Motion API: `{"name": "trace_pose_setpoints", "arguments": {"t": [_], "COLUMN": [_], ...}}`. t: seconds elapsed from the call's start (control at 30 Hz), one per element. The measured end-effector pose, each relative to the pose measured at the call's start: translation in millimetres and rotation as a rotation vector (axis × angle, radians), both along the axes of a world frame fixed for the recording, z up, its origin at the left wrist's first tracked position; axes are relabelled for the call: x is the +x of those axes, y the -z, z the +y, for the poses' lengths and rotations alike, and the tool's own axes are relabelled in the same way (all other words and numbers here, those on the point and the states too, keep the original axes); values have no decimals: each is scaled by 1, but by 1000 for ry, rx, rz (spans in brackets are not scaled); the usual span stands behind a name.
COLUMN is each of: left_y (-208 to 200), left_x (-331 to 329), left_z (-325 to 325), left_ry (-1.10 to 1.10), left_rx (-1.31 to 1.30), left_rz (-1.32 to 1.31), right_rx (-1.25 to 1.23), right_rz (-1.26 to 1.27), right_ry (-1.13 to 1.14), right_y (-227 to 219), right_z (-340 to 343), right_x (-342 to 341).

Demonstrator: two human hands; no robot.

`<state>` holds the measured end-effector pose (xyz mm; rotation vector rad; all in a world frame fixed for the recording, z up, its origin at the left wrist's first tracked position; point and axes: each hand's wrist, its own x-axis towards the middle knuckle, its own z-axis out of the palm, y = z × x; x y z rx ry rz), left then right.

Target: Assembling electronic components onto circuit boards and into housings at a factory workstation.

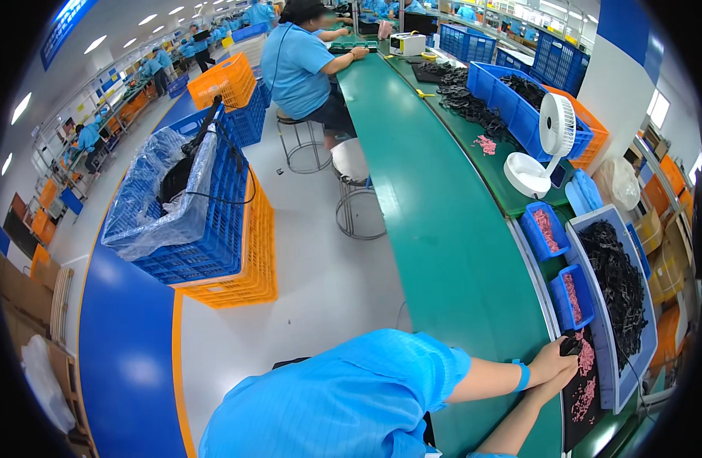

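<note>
My left hand [548,362], with a light blue band [524,375] on its wrist, reaches over the right edge of the green bench. Just below it, my right hand [559,378] presses close, and the two touch. Both hands are closed around a small black part [571,346] at the fingertips; the fingers cover most of it, so its kind cannot be made out. Small pink pieces [584,393] lie scattered on a black mat [572,427] right beside the hands. Directly beyond stand two small blue bins [562,284] [531,226] with more pink pieces inside.
A long grey tray [609,374] of black parts flanks the hands on the right. Farther off are a white fan [528,175], a large blue crate [511,103] and a black heap [473,107]. Stacked crates [229,286] stand left; a co-worker [301,69] sits at the bench.
</note>
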<state>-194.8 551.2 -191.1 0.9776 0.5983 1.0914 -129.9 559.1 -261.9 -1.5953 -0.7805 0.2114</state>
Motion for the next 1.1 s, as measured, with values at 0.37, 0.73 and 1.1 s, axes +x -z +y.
{"name": "trace_pose_setpoints", "arguments": {"t": [0.37,0.73,1.1], "left_y": [-1,1,7], "left_x": [4,3,3], "left_z": [2,2,3], "left_ry": [17,49,5], "left_rx": [-10,-25,17], "left_rz": [-26,6,4], "right_rx": [-21,-60,-112], "right_rz": [-90,-192,-298], "right_ry": [138,264,381], "right_y": [-8,-5,2], "right_z": [14,22,28], "right_x": [-10,-19,-20]}}
